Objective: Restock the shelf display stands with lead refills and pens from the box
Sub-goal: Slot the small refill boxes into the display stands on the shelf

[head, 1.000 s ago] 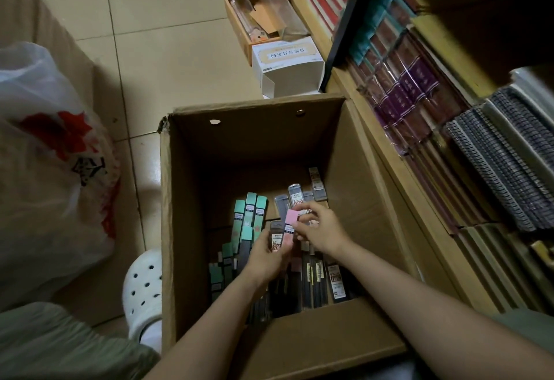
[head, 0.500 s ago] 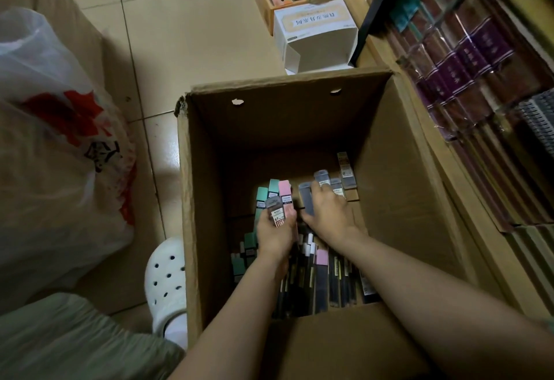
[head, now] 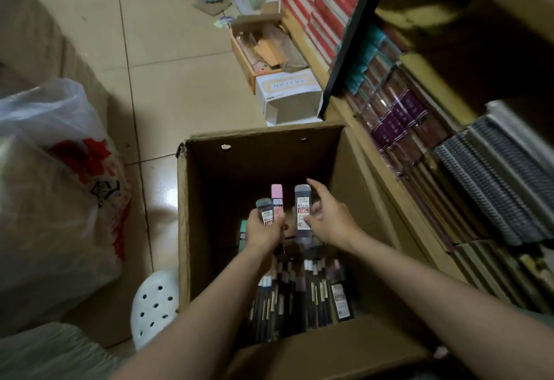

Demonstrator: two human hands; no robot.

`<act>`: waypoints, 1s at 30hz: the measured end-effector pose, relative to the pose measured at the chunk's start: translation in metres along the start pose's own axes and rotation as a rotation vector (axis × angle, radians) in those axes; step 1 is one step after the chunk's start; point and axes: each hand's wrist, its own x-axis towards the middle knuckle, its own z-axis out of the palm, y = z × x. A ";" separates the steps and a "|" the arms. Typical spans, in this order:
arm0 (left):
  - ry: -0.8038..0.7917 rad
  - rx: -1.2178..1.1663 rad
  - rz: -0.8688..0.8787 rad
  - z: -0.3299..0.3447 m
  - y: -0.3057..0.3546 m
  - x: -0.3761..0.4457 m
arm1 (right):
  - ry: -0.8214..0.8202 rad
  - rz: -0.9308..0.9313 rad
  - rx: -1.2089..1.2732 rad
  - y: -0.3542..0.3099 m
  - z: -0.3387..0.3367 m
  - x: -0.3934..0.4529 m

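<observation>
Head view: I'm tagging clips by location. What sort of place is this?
Probably a stationery shop's aisle or stockroom: wooden shelves packed with wrapped notebooks and spiral-bound pads, and an open cardboard box of lead-refill cases on the tiled floor.

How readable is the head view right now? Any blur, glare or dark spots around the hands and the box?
Head view: the hands and the lead refill cases they hold are motion-smeared, left hand, right hand, though a red label still shows on the grey case; the cardboard box interior is dim, its stock murky; glare on the floor tiles; wide-angle bending warps the shelf edges.
</observation>
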 end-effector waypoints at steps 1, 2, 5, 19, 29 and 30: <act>-0.056 0.018 0.052 0.001 0.019 -0.002 | 0.018 -0.030 0.020 -0.013 -0.020 -0.006; -0.118 0.028 0.101 0.003 0.038 -0.004 | 0.031 -0.068 0.033 -0.027 -0.040 -0.014; -0.307 0.082 0.216 0.009 0.101 -0.022 | 0.084 -0.195 0.073 -0.066 -0.099 -0.045; -0.834 0.038 0.463 0.095 0.251 -0.166 | 0.635 -0.403 0.009 -0.104 -0.268 -0.196; -0.916 -0.015 0.480 0.135 0.281 -0.183 | 0.785 -0.373 -0.105 -0.100 -0.326 -0.200; -0.908 -0.017 0.490 0.136 0.287 -0.182 | 0.816 -0.372 -0.096 -0.103 -0.335 -0.196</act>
